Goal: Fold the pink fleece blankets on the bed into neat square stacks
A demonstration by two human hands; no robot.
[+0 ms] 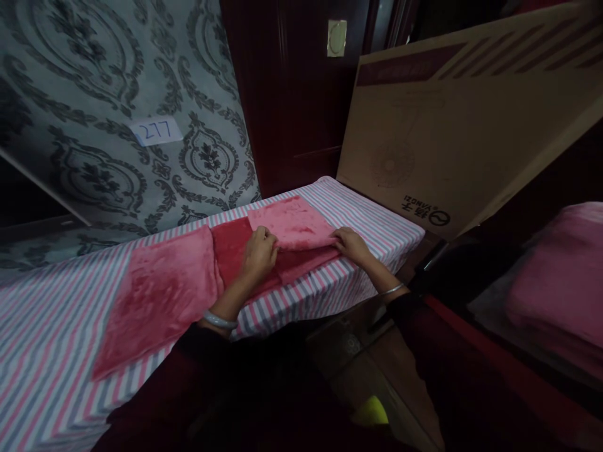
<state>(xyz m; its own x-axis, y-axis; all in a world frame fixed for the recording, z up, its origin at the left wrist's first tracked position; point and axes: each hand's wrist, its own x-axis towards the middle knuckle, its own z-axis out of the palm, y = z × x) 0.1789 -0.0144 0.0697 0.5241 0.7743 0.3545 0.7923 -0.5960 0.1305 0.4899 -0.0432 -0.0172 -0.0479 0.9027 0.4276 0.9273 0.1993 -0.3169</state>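
A pink fleece cloth (292,225) lies partly folded on the striped table cover (47,339), with a darker red layer (233,246) showing under it. My left hand (259,252) rests on the fold's left edge, fingers curled and pinching the cloth. My right hand (351,243) grips the folded edge at the right front corner. A second pink cloth (160,295) lies spread flat to the left, apart from both hands. Each wrist wears a bangle.
A large cardboard box (452,119) leans at the table's far right end. Patterned wallpaper with a paper tag reading 277 (156,130) is behind the table. A pink pile (560,276) sits at the right. A dark wooden door (301,81) stands behind.
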